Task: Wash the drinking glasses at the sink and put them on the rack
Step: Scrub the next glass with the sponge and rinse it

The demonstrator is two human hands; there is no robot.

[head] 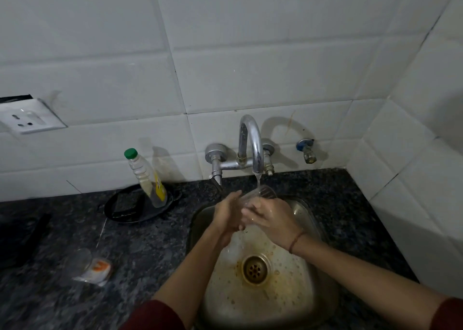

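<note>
Large white glazed tiles cover the back wall [225, 53] and the side wall [426, 166], which meet in a corner at the right. A white socket plate [30, 120] sits on the back wall at the left, and a small blue-handled valve [307, 150] further right. Below runs a dark speckled granite countertop [140, 249]. The light is dim.

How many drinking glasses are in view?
2. One glass held under the tap over the sink; a second glass, blurred, on the counter at left. More may sit off-frame.
</note>
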